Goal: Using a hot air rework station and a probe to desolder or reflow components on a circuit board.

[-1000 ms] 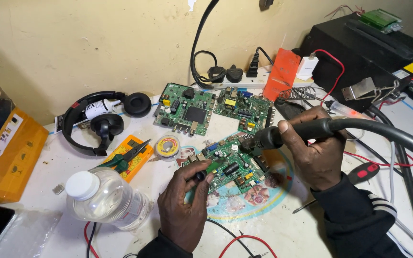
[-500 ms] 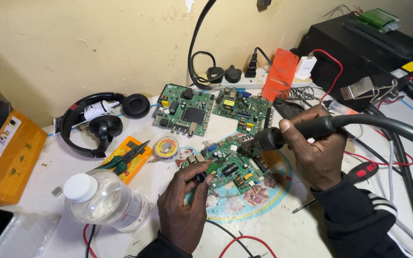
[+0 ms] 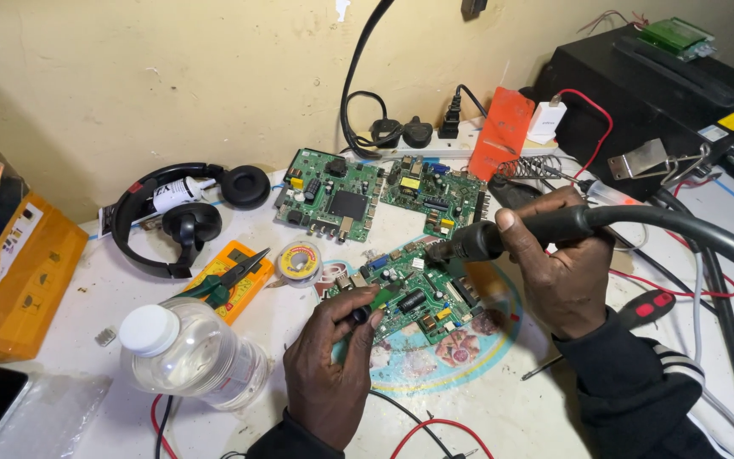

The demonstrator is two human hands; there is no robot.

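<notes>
Circuit board (image 3: pixel 418 293) looked light, stiff, fragile, best held by edges. Above it, right hand (image 3: pixel 558 272) clamped the hot-air wand (image 3: pixel 503 236); left hand (image 3: pixel 329 374) pinched tweezers (image 3: pixel 373 308).

**Circuit board under two tools**

A green rectangular circuit board (image 3: pixel 414 289), crowded with small black, yellow and silver parts, lies flat and skewed at the centre of the desk (image 3: pixel 87 297), on a round colourful printed mat (image 3: pixel 443 357).

A black hot-air handpiece with a thick grey hose (image 3: pixel 545 225) comes in from 3 o'clock, nozzle just above the board's upper edge.

A thin dark tweezer-like tool (image 3: pixel 367 310) meets the board's 8 o'clock corner.
</notes>
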